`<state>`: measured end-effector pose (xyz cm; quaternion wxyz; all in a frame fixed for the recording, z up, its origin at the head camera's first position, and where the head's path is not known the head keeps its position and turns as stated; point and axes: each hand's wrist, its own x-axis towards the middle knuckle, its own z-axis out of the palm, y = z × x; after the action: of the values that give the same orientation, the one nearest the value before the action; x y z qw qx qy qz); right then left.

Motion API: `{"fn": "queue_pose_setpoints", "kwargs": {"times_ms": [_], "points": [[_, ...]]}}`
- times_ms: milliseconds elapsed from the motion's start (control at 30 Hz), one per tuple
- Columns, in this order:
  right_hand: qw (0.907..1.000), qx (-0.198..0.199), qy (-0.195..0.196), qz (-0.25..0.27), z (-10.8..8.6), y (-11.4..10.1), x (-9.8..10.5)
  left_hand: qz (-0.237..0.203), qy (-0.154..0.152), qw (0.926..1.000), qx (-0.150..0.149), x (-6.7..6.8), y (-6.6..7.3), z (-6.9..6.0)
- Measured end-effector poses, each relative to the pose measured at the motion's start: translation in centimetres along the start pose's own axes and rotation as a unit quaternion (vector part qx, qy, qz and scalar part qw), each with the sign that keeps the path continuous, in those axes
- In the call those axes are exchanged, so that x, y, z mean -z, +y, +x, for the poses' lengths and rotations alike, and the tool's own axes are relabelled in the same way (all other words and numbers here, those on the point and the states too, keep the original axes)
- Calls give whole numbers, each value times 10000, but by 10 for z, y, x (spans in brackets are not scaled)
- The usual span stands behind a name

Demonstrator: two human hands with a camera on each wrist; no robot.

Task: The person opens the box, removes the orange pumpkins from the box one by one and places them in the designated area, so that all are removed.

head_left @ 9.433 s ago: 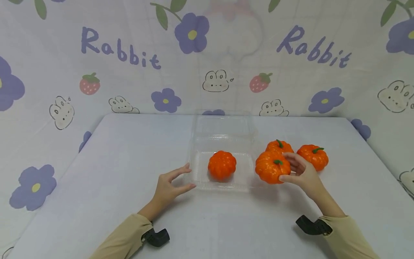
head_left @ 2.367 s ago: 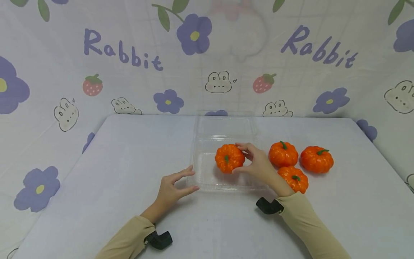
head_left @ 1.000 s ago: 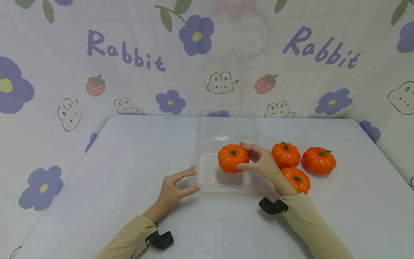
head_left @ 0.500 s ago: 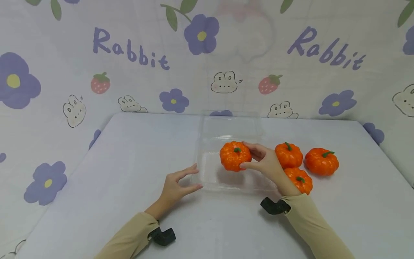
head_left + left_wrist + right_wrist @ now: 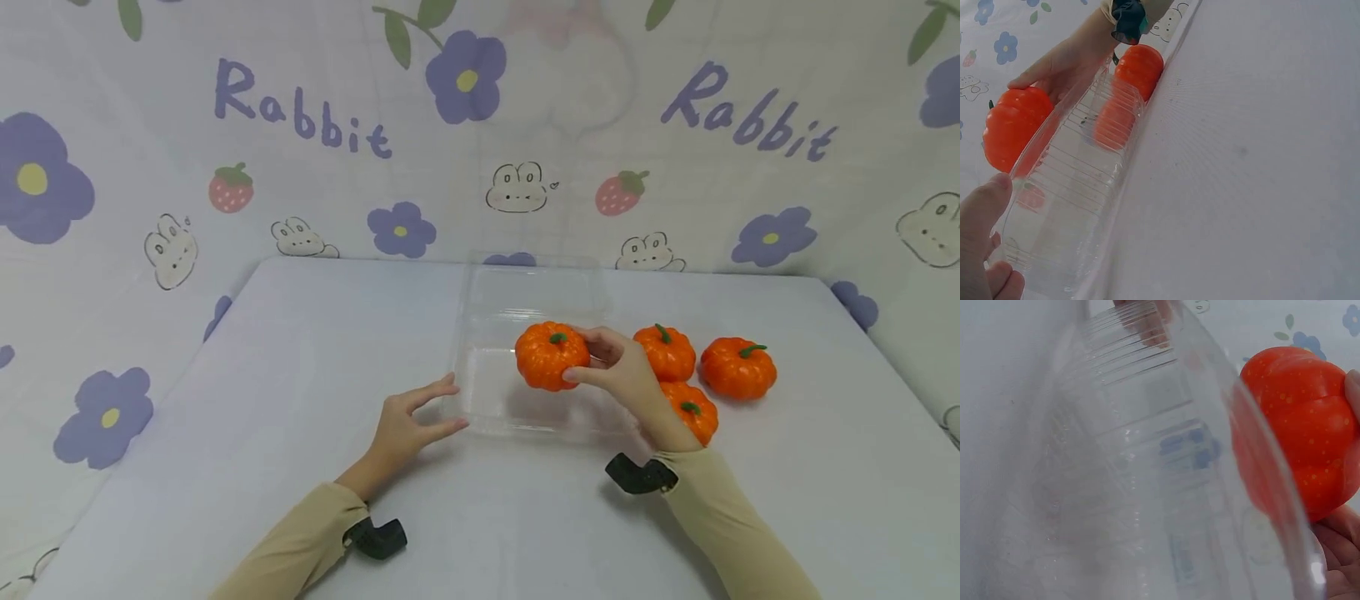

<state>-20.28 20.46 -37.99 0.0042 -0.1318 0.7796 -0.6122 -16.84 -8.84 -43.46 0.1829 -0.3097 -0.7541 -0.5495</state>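
My right hand [image 5: 619,367] grips an orange toy pumpkin [image 5: 551,357] with a green stem, thumb in front and fingers behind. The pumpkin hangs above the base of a clear plastic clamshell box [image 5: 487,421], its stem up. In the right wrist view the same pumpkin [image 5: 1300,431] shows beyond the box's clear wall. My left hand [image 5: 408,423] touches the box's left side, with thumb and index finger spread apart. In the left wrist view the left thumb [image 5: 988,200] lies at the box's rim [image 5: 1041,134], the other fingers lower down against its side.
Three more orange pumpkins stand on the white table right of the box: one at the back [image 5: 667,354], one at the far right [image 5: 738,369], one in front [image 5: 693,412], partly behind the right wrist. The box's lid [image 5: 536,287] lies open toward the patterned curtain.
The pumpkin formerly in the right hand now stands on the table at right. The right hand has taken the pumpkin from the box, turned its stem upward and raised it slightly.
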Motion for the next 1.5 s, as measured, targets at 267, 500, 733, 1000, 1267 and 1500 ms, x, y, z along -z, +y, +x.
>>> {"fn": "queue_pose_setpoints", "kwargs": {"times_ms": [267,500,733,1000,1267,1500], "points": [[9993,288,210,-83,-13,-15,13,-30,1,9999,113,0,1,2],[9939,685,748,-438,-38,-8,32,-42,21,9999,126,-3,1,-2],[9790,1206,1442,-782,-66,-6,50,3,-11,9999,102,-7,1,-4],[9700,1394,1678,-1075,-71,-11,65,193,0,9998,0,-4,1,-1],[9674,1418,1924,-834,-85,-10,87,174,21,9998,-118,-2,1,-1],[9681,1553,1900,-508,-85,58,147,147,27,9997,-203,-4,2,1]]}}
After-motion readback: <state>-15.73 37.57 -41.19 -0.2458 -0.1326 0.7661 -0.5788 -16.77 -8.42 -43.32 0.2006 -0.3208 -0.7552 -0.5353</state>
